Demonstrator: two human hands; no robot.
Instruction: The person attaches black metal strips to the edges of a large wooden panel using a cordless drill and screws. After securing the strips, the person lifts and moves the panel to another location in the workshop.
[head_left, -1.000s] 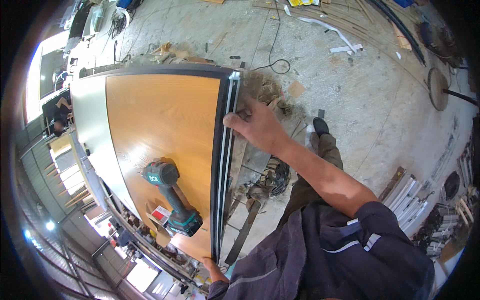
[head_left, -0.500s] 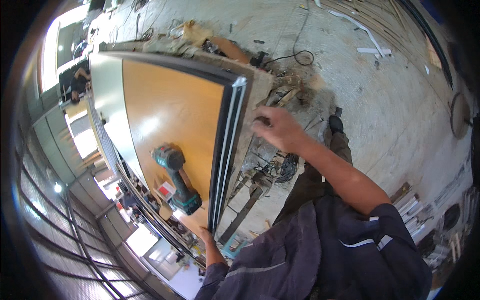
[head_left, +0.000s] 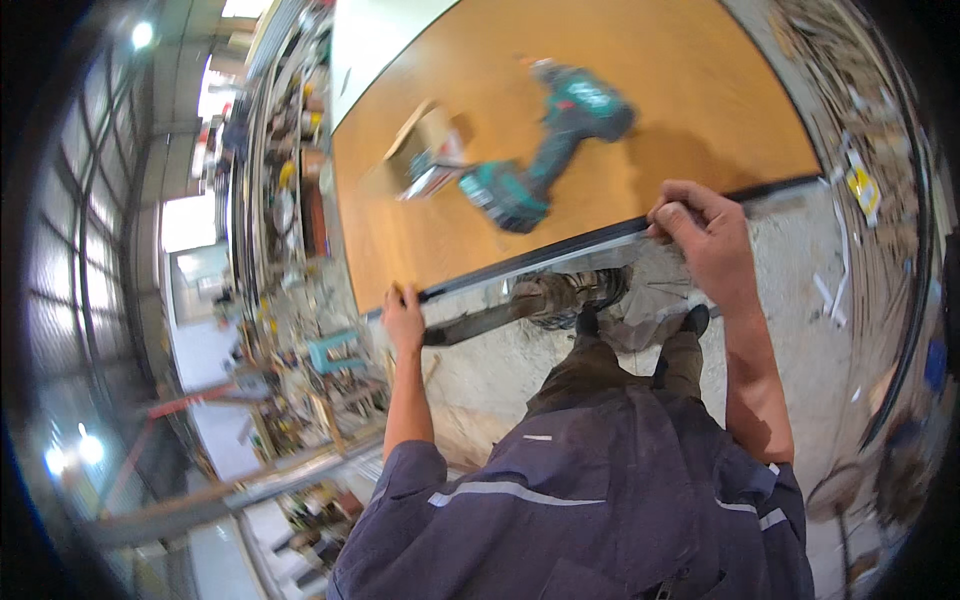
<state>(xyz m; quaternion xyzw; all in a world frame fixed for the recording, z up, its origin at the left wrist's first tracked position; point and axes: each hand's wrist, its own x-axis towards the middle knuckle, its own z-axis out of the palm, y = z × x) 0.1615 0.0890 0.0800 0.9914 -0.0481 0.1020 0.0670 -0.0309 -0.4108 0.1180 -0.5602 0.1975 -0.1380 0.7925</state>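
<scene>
Big flat orange-brown wood-grain panel (head_left: 660, 60) lying face up right in front of the person, near edge capped with narrow black trim (head_left: 545, 256). The left hand (head_left: 403, 322) is bunched up right by the near left corner, fingertips on the edge, but I can't tell if it's actually pinching the trim. The right hand (head_left: 712, 238) is further along, toward the right end of that edge, fingers curled and thumb tucked in against them. Can't tell if anything's between them.

As for handling, my guess is stiff and pretty heavy at that size, awkward more than delicate. The face has a sheen, so probably slick under bare palms, and the corners look like the bit that would chip. I'd grab the trimmed edge with hands wide apart, and not trust the face for grip.

Also, a dark grey and teal pistol-shaped cordless drill (head_left: 562, 145) is lying loose on top, so any tilt could send it sliding.

Only container I can make out on the panel is a small brown open cardboard box (head_left: 408, 132) left of the drill. A white and red packet (head_left: 437, 175) is at its mouth; anything deeper inside is too blurry to call.
</scene>
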